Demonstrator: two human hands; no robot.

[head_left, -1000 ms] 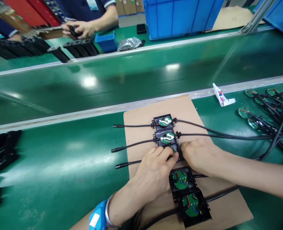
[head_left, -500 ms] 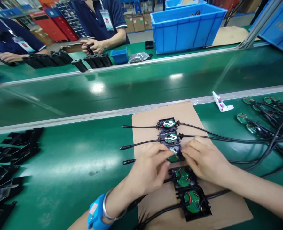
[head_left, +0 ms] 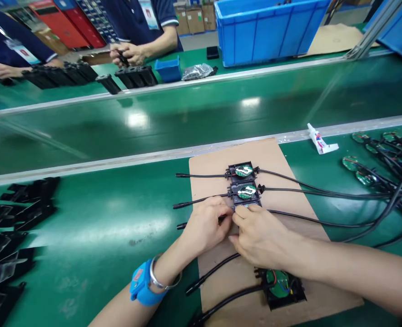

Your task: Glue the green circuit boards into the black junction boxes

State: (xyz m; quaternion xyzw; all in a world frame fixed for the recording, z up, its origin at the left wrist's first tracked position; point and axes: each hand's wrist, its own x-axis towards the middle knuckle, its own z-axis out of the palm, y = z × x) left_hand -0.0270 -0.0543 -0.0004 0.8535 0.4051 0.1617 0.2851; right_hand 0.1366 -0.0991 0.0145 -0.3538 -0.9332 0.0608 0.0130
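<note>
My left hand [head_left: 207,225] is closed over the short black cable [head_left: 181,225] of the third housing, its fingertips pinched at that housing's left side. My right hand [head_left: 264,234] meets it there, fingers bent together; whatever lies under them is hidden. Both hands cover most of the third black housing [head_left: 246,206]. Beyond them, two open housings hold green circuit boards, one [head_left: 244,170] above the other [head_left: 246,192], with white paste on the boards. Nearer me is another open housing [head_left: 282,286], its green board showing coloured wires. My right forearm and hand hide the housing between.
A cardboard sheet [head_left: 217,299] lies under the housings. Black covers [head_left: 17,227] are piled at left. A white tube [head_left: 320,140] and cabled boards [head_left: 364,177] lie at right. Across the green channel, co-workers handle black parts near a blue bin [head_left: 269,32].
My right hand has moved left across the third housing to meet my left hand, whose fingers have closed at the housing's left side. The view has shifted slightly.
</note>
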